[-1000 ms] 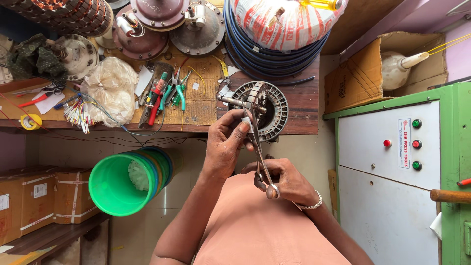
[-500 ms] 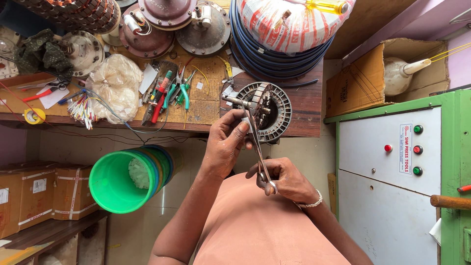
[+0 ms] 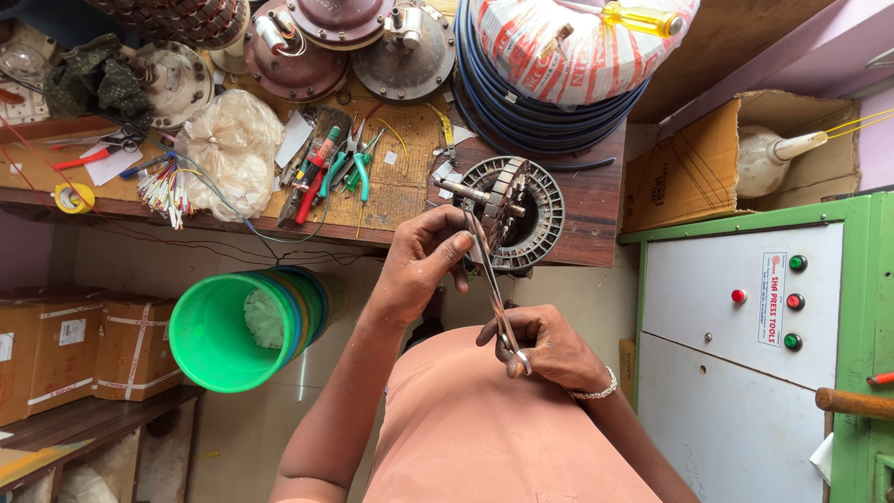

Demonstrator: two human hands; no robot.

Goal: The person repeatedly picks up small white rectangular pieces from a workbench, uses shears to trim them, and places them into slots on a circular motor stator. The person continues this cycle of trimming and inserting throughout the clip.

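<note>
My right hand [image 3: 545, 346] grips the handles of long metal scissors [image 3: 494, 298], held close over my lap. The blades point up toward the bench edge. My left hand [image 3: 424, 265] pinches a small pale strip at the blade tips, thumb and fingers closed on it. Just beyond the tips, a round metal motor stator [image 3: 521, 210] with a shaft lies at the edge of the wooden workbench [image 3: 400, 200].
Pliers and screwdrivers [image 3: 331, 172], a plastic bag [image 3: 233, 149], bundled wires and yellow tape lie on the bench. Motor housings and a blue hose coil [image 3: 549, 121] sit at the back. Stacked green buckets [image 3: 242, 326] stand left, cardboard boxes lower left, a green control cabinet [image 3: 754, 345] right.
My left hand and the scissor tips have shifted slightly toward the stator. My right hand stays closed on the handles in almost the same place.
</note>
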